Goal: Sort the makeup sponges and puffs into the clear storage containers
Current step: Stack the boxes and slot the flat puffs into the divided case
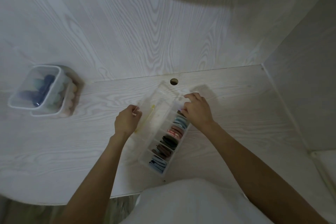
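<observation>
Two hands are busy: the lid (156,112) is pinched by the left hand (126,121), a puff (180,112) by the right hand (197,110); the box (164,143) could be tipped if the lid slips.

Pale wood-grain desk (236,107), round cable hole (173,81) near back.

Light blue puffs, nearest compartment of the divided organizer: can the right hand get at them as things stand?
Probably yes. The light blue puffs sit uncovered, the lid swung away; the right hand is at the organizer's far end, nothing between.
</observation>
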A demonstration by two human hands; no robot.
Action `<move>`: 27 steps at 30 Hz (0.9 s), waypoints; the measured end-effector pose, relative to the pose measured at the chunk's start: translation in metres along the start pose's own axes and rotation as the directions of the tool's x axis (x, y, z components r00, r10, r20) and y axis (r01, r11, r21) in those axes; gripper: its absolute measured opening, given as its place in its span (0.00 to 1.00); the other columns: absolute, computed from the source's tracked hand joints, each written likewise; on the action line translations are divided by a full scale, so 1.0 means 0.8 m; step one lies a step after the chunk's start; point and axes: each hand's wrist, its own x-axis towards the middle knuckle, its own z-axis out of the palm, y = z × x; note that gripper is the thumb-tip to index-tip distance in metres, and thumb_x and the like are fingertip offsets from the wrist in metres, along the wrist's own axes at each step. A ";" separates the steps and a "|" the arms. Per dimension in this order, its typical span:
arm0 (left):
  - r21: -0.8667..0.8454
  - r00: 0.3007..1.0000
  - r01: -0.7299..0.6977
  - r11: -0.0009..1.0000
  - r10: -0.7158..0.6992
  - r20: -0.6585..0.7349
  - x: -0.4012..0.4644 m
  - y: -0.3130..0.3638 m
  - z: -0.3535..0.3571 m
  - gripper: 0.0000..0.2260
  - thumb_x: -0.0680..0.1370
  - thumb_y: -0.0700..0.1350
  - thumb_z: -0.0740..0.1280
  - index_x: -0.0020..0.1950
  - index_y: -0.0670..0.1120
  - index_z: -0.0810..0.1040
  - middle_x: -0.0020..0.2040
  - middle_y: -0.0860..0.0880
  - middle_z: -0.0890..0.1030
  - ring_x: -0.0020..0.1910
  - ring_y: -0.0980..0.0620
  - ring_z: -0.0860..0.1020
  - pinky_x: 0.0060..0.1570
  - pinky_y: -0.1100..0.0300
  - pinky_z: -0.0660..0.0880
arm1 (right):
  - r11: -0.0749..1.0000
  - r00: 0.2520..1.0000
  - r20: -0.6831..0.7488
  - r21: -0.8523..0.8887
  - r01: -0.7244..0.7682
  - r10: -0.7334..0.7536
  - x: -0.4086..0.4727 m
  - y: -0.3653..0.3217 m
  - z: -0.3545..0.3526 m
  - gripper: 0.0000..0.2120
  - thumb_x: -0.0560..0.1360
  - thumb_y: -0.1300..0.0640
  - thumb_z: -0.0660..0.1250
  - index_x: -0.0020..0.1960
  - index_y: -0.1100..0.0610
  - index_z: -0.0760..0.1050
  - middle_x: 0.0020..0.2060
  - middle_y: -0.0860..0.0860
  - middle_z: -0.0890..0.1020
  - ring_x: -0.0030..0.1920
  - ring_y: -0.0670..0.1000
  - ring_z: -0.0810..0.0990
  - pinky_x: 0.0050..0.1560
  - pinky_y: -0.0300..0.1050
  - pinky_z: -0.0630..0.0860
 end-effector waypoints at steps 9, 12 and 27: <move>0.004 0.948 -0.262 0.965 0.258 -0.188 -0.015 0.040 -0.014 0.11 0.77 0.42 0.65 0.59 0.48 0.77 0.50 0.53 0.82 0.41 0.57 0.75 0.39 0.63 0.69 | 0.928 0.994 0.034 0.356 -0.108 0.102 -0.036 0.014 0.005 0.13 0.77 0.61 0.61 0.57 0.52 0.79 0.71 0.52 0.65 0.68 0.54 0.62 0.62 0.48 0.69; 0.013 0.898 -0.376 0.927 0.368 -0.241 -0.023 0.066 -0.016 0.11 0.76 0.39 0.65 0.56 0.50 0.79 0.48 0.54 0.82 0.43 0.56 0.77 0.39 0.62 0.72 | 0.909 0.982 0.063 0.370 -0.190 0.180 -0.048 0.019 0.010 0.11 0.77 0.58 0.61 0.56 0.54 0.79 0.71 0.52 0.65 0.67 0.54 0.64 0.59 0.45 0.69; 0.108 0.791 -0.611 0.784 0.596 0.138 -0.081 0.081 0.024 0.16 0.73 0.52 0.65 0.59 0.49 0.72 0.60 0.51 0.77 0.47 0.47 0.77 0.44 0.57 0.69 | 0.579 0.932 -0.058 0.797 -0.173 0.359 -0.079 0.036 -0.047 0.17 0.79 0.55 0.61 0.67 0.51 0.69 0.66 0.45 0.70 0.67 0.46 0.65 0.67 0.42 0.61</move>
